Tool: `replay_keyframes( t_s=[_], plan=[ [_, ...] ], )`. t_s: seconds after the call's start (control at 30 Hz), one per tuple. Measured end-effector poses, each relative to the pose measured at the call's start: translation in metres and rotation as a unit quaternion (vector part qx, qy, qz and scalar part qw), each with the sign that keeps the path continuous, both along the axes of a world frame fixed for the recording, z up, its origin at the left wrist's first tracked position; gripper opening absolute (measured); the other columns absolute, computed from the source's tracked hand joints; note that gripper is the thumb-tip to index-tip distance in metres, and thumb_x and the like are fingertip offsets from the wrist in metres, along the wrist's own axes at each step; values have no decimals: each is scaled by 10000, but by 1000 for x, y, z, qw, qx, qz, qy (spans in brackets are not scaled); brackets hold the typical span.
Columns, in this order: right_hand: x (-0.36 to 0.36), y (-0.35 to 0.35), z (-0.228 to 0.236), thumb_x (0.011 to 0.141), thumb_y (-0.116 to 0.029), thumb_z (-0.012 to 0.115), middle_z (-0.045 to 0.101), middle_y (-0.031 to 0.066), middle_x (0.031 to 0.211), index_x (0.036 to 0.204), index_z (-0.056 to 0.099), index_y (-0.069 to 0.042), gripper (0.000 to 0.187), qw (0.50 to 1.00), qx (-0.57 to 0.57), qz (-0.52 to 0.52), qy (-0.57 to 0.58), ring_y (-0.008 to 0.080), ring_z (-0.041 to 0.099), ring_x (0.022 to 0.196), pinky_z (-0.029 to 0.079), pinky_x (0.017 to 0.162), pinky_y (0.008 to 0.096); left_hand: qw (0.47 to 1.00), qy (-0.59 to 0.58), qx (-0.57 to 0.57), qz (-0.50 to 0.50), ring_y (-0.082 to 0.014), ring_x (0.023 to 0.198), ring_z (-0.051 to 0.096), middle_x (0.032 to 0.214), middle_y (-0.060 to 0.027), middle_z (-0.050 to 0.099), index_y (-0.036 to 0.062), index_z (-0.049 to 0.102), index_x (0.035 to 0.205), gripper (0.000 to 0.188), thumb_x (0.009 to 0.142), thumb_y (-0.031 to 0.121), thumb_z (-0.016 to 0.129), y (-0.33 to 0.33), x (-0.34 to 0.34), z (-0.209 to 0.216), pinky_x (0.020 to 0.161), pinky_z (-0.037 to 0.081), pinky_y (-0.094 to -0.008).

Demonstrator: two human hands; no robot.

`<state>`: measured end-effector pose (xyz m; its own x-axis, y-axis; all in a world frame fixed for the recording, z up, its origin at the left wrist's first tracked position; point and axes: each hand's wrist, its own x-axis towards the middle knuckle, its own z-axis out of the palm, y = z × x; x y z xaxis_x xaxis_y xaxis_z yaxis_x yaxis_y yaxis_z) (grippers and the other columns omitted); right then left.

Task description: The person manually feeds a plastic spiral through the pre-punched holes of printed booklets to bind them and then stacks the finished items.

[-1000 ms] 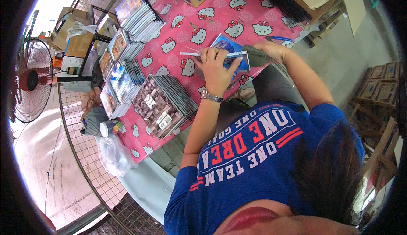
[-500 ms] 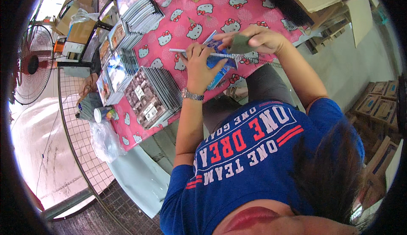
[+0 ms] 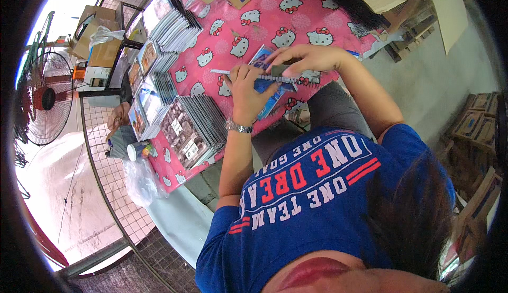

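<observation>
Bright pink covers the bench [image 3: 215,70], patterned with white cat faces, red bows and paler round bursts. The notebook [image 3: 271,104] at its near side shows vivid blue with a white edge; the small piece [image 3: 277,71] beside it is dull dark green. At left, the nearest stack [image 3: 180,130] wears mottled sepia-grey. The shirt [image 3: 312,229] is deep blue with red-and-white lettering, the wristwatch [image 3: 241,128] silver.

You can pass over the pink tablecloth [image 3: 264,27] beyond your left fingers [image 3: 242,74]; spiral-notebook stacks [image 3: 197,125] obstruct their left.
</observation>
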<state>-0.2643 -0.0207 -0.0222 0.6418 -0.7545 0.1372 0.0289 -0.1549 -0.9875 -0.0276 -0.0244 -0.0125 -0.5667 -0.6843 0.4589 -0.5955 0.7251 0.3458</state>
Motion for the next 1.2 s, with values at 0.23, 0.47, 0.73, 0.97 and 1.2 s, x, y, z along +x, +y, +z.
replay_keyframes(
  t_s=[0.23, 0.47, 0.73, 0.97, 1.2],
  plan=[
    [2, 4, 8, 866, -321, 671, 599, 103, 1231, 1251, 587, 7, 512, 998, 40, 21, -36, 200, 533, 1176, 396, 1021, 342, 996, 18, 81, 23, -288, 1105, 492, 989, -29, 593, 124, 626, 929, 437, 623, 349, 842, 2, 6, -6, 1022, 228, -637],
    [12, 2, 11, 862, -323, 671, 590, 95, 1203, 1206, 609, 1, 477, 995, 90, 18, -35, 197, 527, 1156, 387, 1014, 338, 995, 32, 90, 29, -284, 1130, 485, 1031, -35, 581, 122, 600, 932, 481, 619, 394, 844, 4, 9, -11, 1064, 152, -694],
    [22, -10, 18, 817, -415, 687, 553, 113, 1221, 1189, 597, 2, 566, 994, 101, -16, -38, 215, 494, 1192, 353, 1043, 362, 997, -10, 52, 60, -296, 1144, 455, 1023, -39, 563, 131, 621, 977, 528, 608, 436, 844, -17, 27, -2, 1022, 241, -657],
    [32, -21, 14, 839, -289, 704, 604, 53, 1157, 1213, 581, -41, 465, 975, 126, 38, -177, 141, 544, 1085, 415, 960, 301, 996, 11, 67, 53, -278, 1071, 475, 971, -36, 553, 136, 654, 897, 455, 593, 411, 851, -14, 27, -4, 946, 320, -545],
    [24, -4, 19, 865, -259, 682, 613, 80, 1155, 1187, 607, -12, 413, 953, 123, 90, -263, 166, 560, 1083, 415, 969, 312, 997, 31, 54, 40, -275, 1040, 490, 957, -40, 558, 122, 638, 888, 459, 592, 400, 852, -5, 18, -9, 901, 335, -491]
  ],
)
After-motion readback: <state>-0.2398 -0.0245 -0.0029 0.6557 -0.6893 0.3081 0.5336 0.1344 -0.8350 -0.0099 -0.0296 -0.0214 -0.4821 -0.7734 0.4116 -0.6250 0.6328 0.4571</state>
